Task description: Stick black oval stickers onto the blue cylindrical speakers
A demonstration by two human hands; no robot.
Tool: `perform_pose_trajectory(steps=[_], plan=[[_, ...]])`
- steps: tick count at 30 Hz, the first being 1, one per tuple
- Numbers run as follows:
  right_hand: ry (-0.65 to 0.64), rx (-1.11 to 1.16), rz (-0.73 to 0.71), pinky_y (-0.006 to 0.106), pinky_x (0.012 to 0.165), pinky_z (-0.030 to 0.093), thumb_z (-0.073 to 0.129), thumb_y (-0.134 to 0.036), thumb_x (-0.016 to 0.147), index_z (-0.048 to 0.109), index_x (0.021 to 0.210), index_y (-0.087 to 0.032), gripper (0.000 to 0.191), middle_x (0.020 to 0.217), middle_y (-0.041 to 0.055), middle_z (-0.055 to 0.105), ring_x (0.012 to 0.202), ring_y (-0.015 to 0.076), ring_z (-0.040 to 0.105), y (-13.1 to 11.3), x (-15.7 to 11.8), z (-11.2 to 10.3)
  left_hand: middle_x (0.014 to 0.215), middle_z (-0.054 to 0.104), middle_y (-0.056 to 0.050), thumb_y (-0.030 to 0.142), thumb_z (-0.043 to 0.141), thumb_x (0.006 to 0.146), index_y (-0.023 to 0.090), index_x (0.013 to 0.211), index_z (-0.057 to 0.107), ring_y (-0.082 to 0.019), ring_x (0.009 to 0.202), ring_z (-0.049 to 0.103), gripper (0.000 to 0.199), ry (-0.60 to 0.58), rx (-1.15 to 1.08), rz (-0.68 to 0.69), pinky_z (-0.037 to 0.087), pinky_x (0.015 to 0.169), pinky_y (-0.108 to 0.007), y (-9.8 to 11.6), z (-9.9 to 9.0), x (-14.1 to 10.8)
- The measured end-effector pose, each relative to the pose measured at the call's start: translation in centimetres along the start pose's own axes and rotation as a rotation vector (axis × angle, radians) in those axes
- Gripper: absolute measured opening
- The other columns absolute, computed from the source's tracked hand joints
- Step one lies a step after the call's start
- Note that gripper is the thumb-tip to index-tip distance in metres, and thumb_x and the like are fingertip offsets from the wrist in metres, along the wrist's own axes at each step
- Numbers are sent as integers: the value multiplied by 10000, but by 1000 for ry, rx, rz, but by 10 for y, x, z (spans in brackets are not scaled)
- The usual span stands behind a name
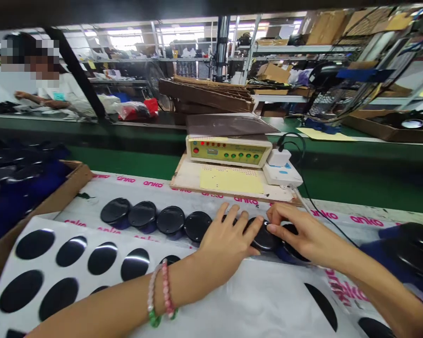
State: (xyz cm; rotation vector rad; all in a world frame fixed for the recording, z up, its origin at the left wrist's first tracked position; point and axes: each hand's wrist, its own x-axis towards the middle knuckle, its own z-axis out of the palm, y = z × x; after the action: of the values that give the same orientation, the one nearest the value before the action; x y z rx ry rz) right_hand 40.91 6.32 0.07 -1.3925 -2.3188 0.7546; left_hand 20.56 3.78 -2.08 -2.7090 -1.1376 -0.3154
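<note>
A row of short dark-blue cylinders with round, glossy black tops [171, 219] runs across the bench. My left hand [225, 239] lies spread over the right part of the row, its index finger and thumb resting on a black-topped cylinder [264, 239]. It partly hides the neighbouring tops. At that cylinder's upper right edge, my right hand [299, 230] is closed in a pinch. A tiny pale spot shows by its fingertips; what they hold is too small to tell. Nearer me lies a white sheet [102, 230] carrying black round stickers [102, 258].
A control box [229, 152] with buttons stands on a board behind the row, beside a white power adapter [282, 169]. A carton [52, 197] of dark-blue items is at left. More black-topped items [412, 249] stand at right. Another person [52, 89] works across the bench.
</note>
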Motion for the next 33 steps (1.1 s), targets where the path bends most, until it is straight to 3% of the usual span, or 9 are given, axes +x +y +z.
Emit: perform_pose_trajectory(steps=[3,6,9,11,15,19,24,28,33], plan=[[-5,130,14,366,796,457,535,-471,836,472,880,-248,236,963,62,590,933,241,579,7,-1,-14,1401,425,-122,511,598,820,242,1364,381,-339,1276,393,645,47,-7,18,304,1062,-527,1,-16,1],[147,80,65,383,889,433,587,-466,808,458,1023,-277,314,1090,91,579,1051,251,561,-2,-1,-30,1438,361,-164,623,554,788,220,1385,349,-363,1287,374,749,45,-42,15,319,1045,-540,-18,-61,-13],[192,-77,9,396,852,453,565,-473,825,498,1063,-319,292,1115,75,588,1011,251,566,-40,-1,-28,1343,492,-128,444,475,919,177,1289,479,-301,1228,460,457,-49,-32,-4,406,996,-461,-53,-110,-62],[58,-77,-114,377,805,488,544,-461,844,513,1092,-341,277,1123,55,593,984,249,571,-78,-2,-7,1259,575,-100,428,585,861,203,1223,544,-303,1170,523,428,-108,7,-138,454,945,-459,-71,-123,-111],[-387,10,-415,348,866,490,458,-168,881,541,1114,-294,278,1098,44,607,1005,218,568,-144,5,60,1364,485,-143,694,720,552,198,1382,387,-360,1230,475,1022,-214,-44,-291,467,945,-480,-74,-84,-196],[-439,-91,-582,377,958,452,630,-84,742,589,994,-229,293,1077,56,614,1031,251,557,-165,26,95,1434,371,-170,780,646,542,152,1469,140,-349,1306,381,1229,-103,-109,-308,380,1038,-508,-51,-25,-216],[-381,-24,-548,252,794,503,621,-8,661,597,938,-289,395,991,2,637,906,202,617,-170,30,84,1361,477,-170,812,554,609,127,1411,300,-343,1234,476,1085,75,-56,-233,406,999,-501,-40,-6,-200],[-370,-15,-485,266,789,467,557,-91,787,593,822,-287,202,904,-6,656,883,200,613,-163,12,62,1365,484,-132,806,572,601,125,1462,153,-317,1219,496,1176,78,32,-218,413,976,-439,-42,-10,-193],[-168,274,21,248,539,372,606,-395,821,566,731,-240,183,688,-22,583,612,134,507,-104,18,14,1409,435,-66,743,678,539,176,1481,0,-290,1241,478,1292,-4,54,-245,380,1005,-378,-41,-14,-191]])
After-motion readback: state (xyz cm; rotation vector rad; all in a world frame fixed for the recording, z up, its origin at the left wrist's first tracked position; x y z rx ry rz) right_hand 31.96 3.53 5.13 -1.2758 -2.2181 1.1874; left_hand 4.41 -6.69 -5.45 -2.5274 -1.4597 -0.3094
